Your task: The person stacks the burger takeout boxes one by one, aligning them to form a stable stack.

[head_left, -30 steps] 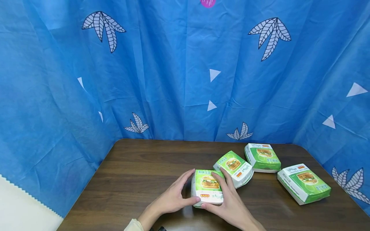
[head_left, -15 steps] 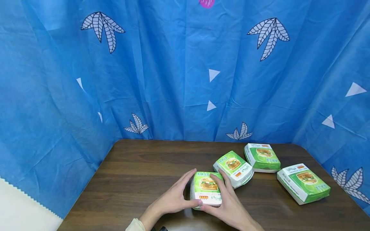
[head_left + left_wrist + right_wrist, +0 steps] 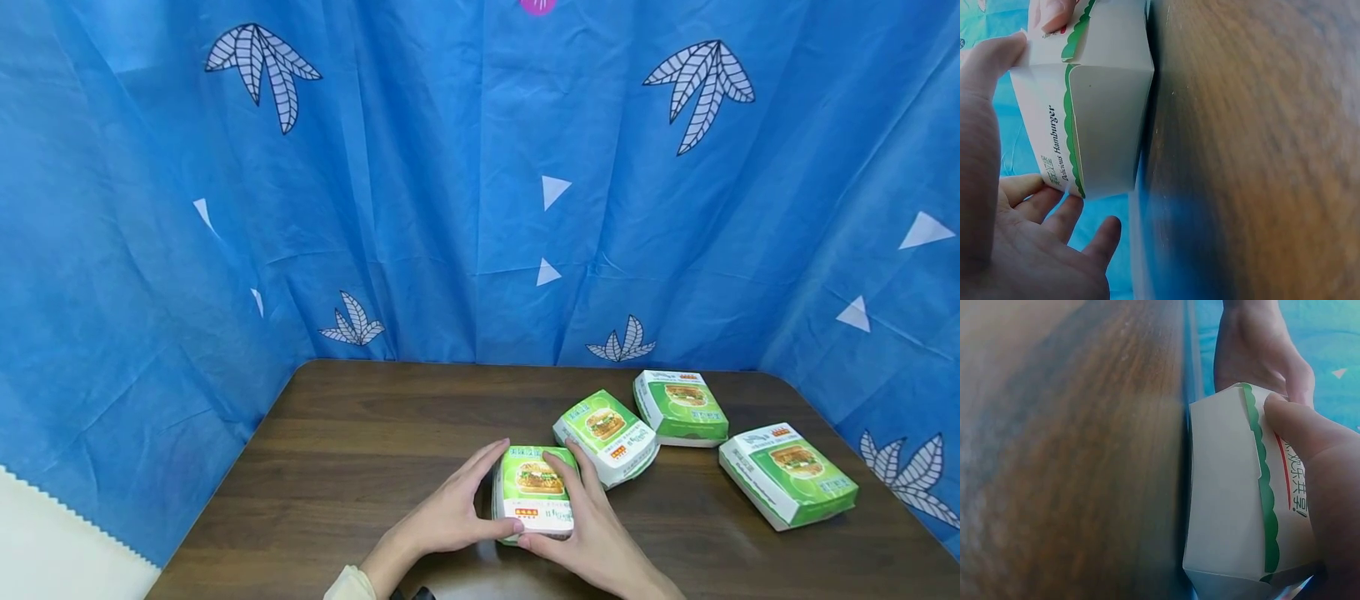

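Note:
A green and white hamburger box [image 3: 536, 482] lies near the table's front, its lid closed over and a burger picture on top. My left hand [image 3: 448, 515] grips its left side, thumb at the near edge and fingers reaching to the far corner. On the right side my right hand [image 3: 592, 529] holds the same box, thumb at the near edge and forefinger across the lid. In the left wrist view, the left fingertips [image 3: 1065, 215] meet the box's far end, close over the table. The right thumb [image 3: 1294, 422] presses the lid's edge in the right wrist view.
A second hamburger box [image 3: 609, 437] stands just behind the right hand, turned at an angle. Two more sit farther right, a rear box [image 3: 681, 408] and a right-hand box [image 3: 789, 477]. A blue curtain [image 3: 480, 208] borders the dark wooden table [image 3: 352, 442].
The held box has shifted slightly left and toward the person. Both hands keep their grip in nearly the same place. The other boxes have not moved.

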The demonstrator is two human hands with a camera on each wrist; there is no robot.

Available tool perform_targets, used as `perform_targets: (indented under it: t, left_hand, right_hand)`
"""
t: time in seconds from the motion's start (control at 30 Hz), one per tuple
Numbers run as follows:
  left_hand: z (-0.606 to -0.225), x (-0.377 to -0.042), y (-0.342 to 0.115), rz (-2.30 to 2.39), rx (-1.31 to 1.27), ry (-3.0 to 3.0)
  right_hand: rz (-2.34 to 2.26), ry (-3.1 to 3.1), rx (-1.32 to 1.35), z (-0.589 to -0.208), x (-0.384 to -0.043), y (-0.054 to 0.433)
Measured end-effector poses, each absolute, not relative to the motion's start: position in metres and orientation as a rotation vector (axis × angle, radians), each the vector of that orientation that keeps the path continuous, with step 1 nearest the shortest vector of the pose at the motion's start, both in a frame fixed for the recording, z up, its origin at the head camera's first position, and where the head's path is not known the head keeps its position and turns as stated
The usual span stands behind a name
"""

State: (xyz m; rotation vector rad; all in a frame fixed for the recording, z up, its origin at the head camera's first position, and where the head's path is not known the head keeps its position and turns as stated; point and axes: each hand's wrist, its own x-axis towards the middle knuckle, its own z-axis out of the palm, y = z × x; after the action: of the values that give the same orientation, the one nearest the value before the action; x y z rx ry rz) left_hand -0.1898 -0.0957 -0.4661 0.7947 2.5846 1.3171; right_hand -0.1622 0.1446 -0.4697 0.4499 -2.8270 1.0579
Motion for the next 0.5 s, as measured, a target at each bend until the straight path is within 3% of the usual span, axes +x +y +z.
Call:
perform_targets:
  t: [0.5]
  left_hand:
    - [-0.467,-0.189,-0.097,1.295,0.792,2.616]
  right_hand:
    - [1.009,-2.617,0.537,-0.458,-0.163,0.152]
